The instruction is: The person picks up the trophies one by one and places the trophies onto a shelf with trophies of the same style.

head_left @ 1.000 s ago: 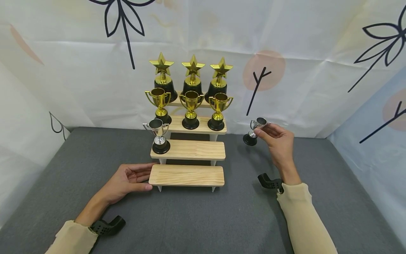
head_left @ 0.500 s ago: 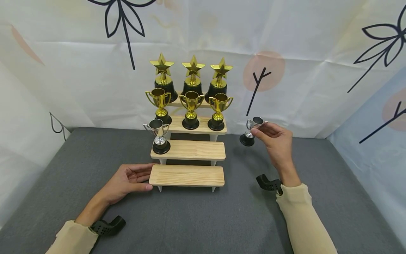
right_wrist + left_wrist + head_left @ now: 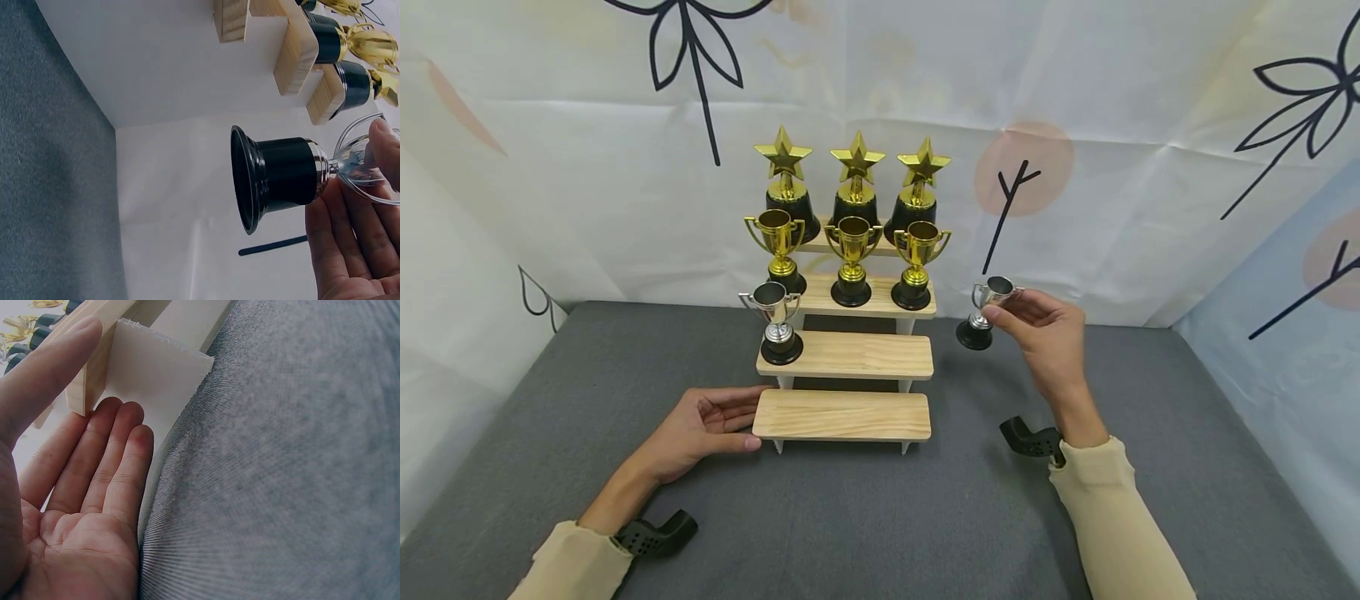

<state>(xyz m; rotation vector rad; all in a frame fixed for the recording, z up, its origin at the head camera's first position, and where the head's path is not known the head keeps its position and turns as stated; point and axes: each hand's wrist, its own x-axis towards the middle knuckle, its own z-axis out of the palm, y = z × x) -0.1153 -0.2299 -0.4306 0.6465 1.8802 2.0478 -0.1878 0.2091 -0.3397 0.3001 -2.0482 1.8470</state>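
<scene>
My right hand (image 3: 1047, 337) pinches a silver trophy cup (image 3: 987, 310) by its bowl, to the right of the stepped wooden shelf (image 3: 842, 415). The right wrist view shows this cup's black base (image 3: 275, 178) clear of the grey cloth. My left hand (image 3: 703, 429) lies at the left end of the lowest step, fingers straight and thumb by its front corner. In the left wrist view the fingertips (image 3: 139, 439) are right at the step's end and its white support (image 3: 156, 375). Another silver trophy cup (image 3: 777, 321) stands on the left of the second step from the bottom.
Three gold trophy cups (image 3: 852, 258) line the step above. Behind them, three gold star trophies (image 3: 858, 179) stand on the top step. A white printed cloth (image 3: 1112, 208) hangs at the back of the grey table (image 3: 850, 533).
My right hand has moved left with the silver trophy cup, closer to the shelf. The left hand and the standing trophies have stayed put.
</scene>
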